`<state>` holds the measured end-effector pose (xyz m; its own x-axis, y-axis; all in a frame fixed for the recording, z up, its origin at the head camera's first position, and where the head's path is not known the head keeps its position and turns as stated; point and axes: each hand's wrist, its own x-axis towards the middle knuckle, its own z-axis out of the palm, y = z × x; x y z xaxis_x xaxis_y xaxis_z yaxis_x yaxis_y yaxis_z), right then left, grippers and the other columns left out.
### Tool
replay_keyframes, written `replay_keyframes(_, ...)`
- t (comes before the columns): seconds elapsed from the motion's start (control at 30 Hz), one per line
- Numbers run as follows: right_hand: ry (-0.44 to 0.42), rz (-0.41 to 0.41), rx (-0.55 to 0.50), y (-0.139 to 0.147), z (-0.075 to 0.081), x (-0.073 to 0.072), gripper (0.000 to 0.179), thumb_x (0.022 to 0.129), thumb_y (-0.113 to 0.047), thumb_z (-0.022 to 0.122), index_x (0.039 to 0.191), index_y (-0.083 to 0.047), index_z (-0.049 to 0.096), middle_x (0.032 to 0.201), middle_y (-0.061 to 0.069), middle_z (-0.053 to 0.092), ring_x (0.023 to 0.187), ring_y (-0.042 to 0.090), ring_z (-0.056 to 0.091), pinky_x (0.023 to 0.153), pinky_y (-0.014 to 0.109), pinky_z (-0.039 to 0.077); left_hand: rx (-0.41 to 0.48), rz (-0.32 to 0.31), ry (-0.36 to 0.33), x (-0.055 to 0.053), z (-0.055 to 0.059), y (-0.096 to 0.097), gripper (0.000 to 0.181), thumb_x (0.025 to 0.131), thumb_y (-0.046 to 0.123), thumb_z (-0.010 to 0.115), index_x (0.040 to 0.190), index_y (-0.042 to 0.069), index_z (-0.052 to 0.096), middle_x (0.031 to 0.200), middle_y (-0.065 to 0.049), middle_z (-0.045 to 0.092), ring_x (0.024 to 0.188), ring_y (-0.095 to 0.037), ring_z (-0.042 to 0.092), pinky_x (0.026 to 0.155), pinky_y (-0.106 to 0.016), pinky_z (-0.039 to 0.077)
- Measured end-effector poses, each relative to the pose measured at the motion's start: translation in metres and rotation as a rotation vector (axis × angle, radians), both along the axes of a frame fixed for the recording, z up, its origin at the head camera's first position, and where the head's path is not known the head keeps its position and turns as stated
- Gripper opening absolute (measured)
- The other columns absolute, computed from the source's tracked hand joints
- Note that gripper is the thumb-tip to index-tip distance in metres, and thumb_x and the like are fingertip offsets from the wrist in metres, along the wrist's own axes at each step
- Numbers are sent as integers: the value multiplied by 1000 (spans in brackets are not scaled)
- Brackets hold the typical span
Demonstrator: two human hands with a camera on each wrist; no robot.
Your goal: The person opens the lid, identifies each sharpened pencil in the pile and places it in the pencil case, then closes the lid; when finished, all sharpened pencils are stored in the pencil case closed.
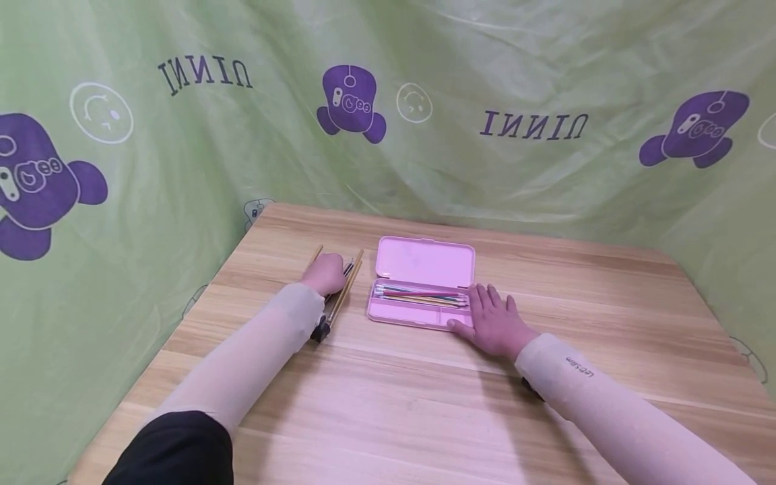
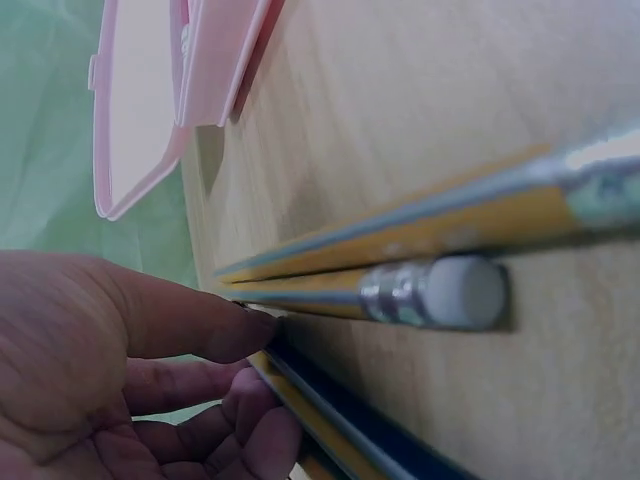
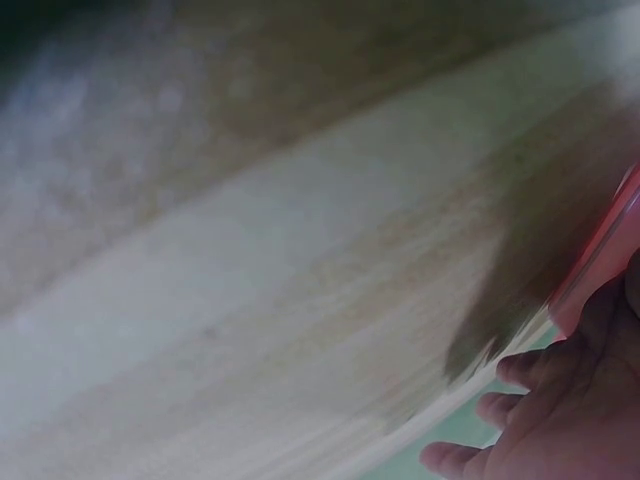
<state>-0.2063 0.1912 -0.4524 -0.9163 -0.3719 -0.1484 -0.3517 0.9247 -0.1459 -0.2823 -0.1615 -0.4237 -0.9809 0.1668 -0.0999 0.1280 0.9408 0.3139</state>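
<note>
My left hand [image 1: 324, 273] is over several pencils at the left side of the table. Up close in the left wrist view, its thumb and curled fingers pinch at a dark pencil [image 2: 345, 425] beside a yellow one. Two more yellow pencils [image 2: 420, 215] lie nearer that camera, one ending in a white eraser [image 2: 465, 292]. A pink pencil case [image 1: 403, 312] lies with its lid [image 1: 426, 263] raised, and colored pencils [image 1: 418, 296] fill its rear compartment. Fingers spread, my right hand [image 1: 494, 323] rests against the case's right end.
The wood-grain table [image 1: 388, 404] runs out in front of both arms. Behind it and at the sides hangs a green curtain [image 1: 273, 148] with purple cartoon prints. A small black wrist device [image 1: 320, 330] sits under the left wrist, close to the pencils.
</note>
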Motion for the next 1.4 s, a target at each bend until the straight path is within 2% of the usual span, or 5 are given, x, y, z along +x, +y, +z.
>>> replay_keyframes(0.53, -18, 3, 4, 0, 1, 1, 96, 105, -62, 41, 158, 13, 14, 164, 34, 17, 151, 54, 11, 117, 74, 8, -22, -2, -35, 1, -1, 5, 14, 83, -2, 55, 72, 5, 55, 78, -12, 59, 72, -29, 57, 68, -41, 51)
replay_keyframes(0.87, -21, 3, 5, -1, 3, 3, 97, 104, -64, 40, 158, 12, 14, 164, 34, 17, 150, 54, 12, 117, 74, 9, 101, -54, -27, -2, 0, -10, 30, 77, -4, 54, 57, 15, 41, 59, 0, 40, 55, -17, 41, 52, -30, 36)
replay_keyframes(1.03, -16, 1, 5, 0, 5, 4, 96, 105, -62, 40, 158, 13, 15, 163, 34, 18, 150, 54, 13, 116, 75, 9, 376, 8, -159, -5, 12, -18, 18, 85, -5, 55, 69, 5, 54, 63, 1, 46, 57, -12, 43, 52, -24, 39)
replay_keyframes(1.23, -13, -2, 8, 0, 5, 3, 94, 105, -61, 41, 158, 13, 15, 164, 34, 18, 150, 54, 13, 116, 74, 9, 845, 114, -370, -6, 21, -17, 20, 102, -5, 44, 118, -14, 50, 101, -24, 67, 79, -19, 66, 68, -26, 58)
replay_keyframes(1.4, -17, -3, 7, -1, 4, 3, 95, 105, -62, 40, 158, 13, 15, 164, 34, 18, 150, 54, 13, 116, 74, 9, 956, 152, -399, -6, 21, -15, 23, 104, -4, 43, 126, -11, 40, 111, -29, 63, 83, -23, 68, 76, -35, 62)
